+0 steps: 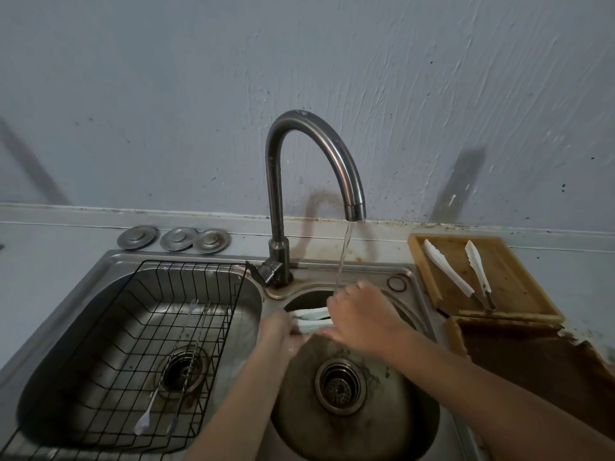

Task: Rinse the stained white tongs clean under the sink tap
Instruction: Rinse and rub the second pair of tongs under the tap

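Head view: the white tongs [311, 319], smooth plastic with two flat arms, are held crosswise over the rear of the round right basin of the steel sink [409, 271], between both hands. The left hand [278, 332] is closed around one end, its fingers curled on the arms; the right hand [361, 316] is laid over the other end with fingers folded down, though the exact pinch beneath it cannot be told. A thin clear stream of water [344, 254] is seen falling from the curved brushed-metal tap [319, 141] onto the right hand's knuckles, just beside the tongs. The basin is dull and spotted around its ringed drain strainer [339, 385]. A black wire rack [159, 344] is set in the rectangular left basin, with slim metal utensils [176, 367] lying across its grid. Three round metal plugs [174, 238] are lined on the grey surface behind it. To the right, a second pair of white tongs [462, 274] with a metal hinge is laid open on a shallow wooden tray [519, 284], beside a dark stained board [539, 364].
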`<state>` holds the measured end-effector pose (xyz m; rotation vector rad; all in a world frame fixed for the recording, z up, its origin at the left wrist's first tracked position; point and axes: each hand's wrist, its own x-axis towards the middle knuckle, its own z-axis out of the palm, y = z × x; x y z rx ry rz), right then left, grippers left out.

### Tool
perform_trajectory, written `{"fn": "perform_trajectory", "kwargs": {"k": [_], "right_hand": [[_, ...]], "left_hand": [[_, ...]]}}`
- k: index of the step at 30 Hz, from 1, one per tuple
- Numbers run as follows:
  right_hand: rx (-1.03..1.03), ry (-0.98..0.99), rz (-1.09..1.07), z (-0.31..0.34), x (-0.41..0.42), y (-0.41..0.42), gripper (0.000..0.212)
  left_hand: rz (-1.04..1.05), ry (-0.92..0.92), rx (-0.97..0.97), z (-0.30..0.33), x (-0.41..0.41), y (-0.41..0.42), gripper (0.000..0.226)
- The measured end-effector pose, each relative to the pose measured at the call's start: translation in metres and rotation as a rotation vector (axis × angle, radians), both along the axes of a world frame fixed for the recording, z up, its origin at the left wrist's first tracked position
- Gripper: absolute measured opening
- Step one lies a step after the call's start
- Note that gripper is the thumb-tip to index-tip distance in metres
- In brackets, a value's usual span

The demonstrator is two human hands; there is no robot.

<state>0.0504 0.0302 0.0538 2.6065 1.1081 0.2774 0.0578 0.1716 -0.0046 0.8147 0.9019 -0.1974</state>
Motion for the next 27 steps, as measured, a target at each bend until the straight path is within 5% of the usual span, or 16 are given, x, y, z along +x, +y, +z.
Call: {"fn": "perform_trajectory", "kwargs": {"k": [4, 8, 12, 15, 24, 27], "right_hand": [[0.239, 0.273, -0.188, -0.02, -0.004, 0.008, 0.041], [0.844, 0.87, -0.512, -0.036, -0.013, 0.012, 0.048], [1.241, 1.191, -0.647, -0.037, -0.024, 0.011, 0.055], [1.359, 1.236, -0.535, -0.037, -0.026, 0.006, 0.057], [1.369, 1.22, -0.505, -0.028, -0.026, -0.005, 0.055], [1.265, 1.053, -0.526, -0.026, -0.024, -0.014, 0.053]], "left_hand": [[-0.088, -0.065, 0.235, 0.017, -0.002, 0.016, 0.025], [-0.182, -0.165, 0.804, 0.027, -0.003, 0.044, 0.045], [-0.283, -0.301, 1.195, 0.02, 0.01, 0.066, 0.048], [-0.466, -0.373, 1.232, 0.018, 0.019, 0.063, 0.026], [-0.333, -0.19, 1.556, 0.01, 0.036, 0.043, 0.014], [-0.369, -0.183, 1.66, 0.016, 0.042, 0.042, 0.011]]}}
